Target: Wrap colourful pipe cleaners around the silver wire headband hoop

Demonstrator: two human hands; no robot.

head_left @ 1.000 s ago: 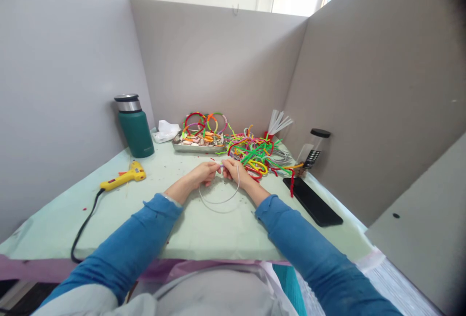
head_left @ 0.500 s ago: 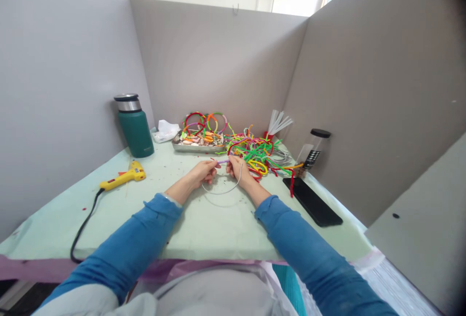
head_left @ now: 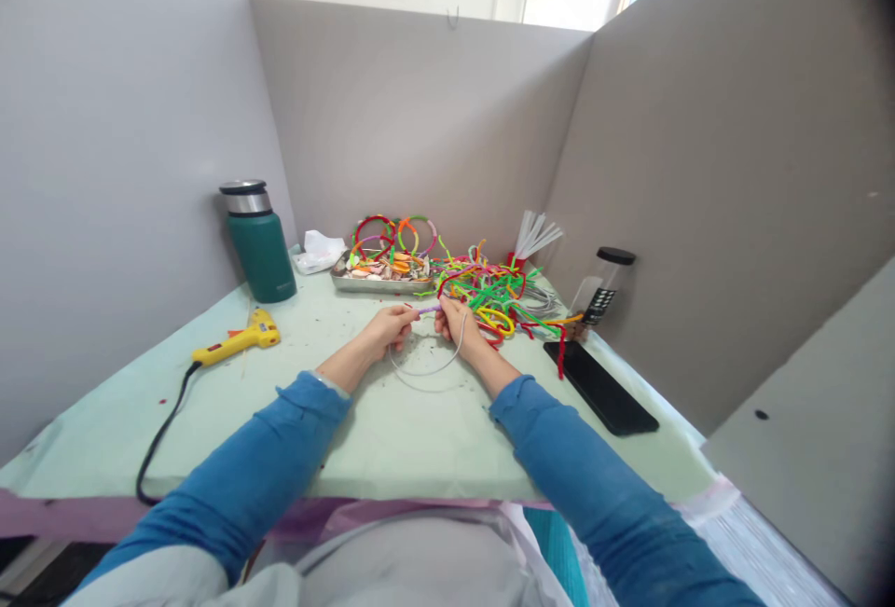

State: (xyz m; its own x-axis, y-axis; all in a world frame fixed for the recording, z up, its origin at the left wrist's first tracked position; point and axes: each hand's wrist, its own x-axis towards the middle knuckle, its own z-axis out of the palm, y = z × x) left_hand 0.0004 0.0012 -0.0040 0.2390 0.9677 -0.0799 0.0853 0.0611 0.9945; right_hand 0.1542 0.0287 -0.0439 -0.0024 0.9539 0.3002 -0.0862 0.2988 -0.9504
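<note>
Farther apart than a second ago, left hand (head_left: pixel 389 331) and right hand (head_left: pixel 461 327) are being held with fingers closed on the ring (head_left: pixel 429 374), mid-surface (head_left: pixel 412 439); its purple wrap (head_left: pixel 429 310) is seemingly being risked to loosening through uneven tension.

Single head cam looks fwd & down over both hands (head_left: pixel 425 323), tabletop (head_left: pixel 392 430).

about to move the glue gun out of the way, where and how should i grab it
Take the glue gun by the middle of its yellow body, the hand coming from above, probably fingers and thumb across its narrow width. It lies flat and is long and slim there. I'd avoid the end away from the cord, as the nozzle may be hot.
</note>
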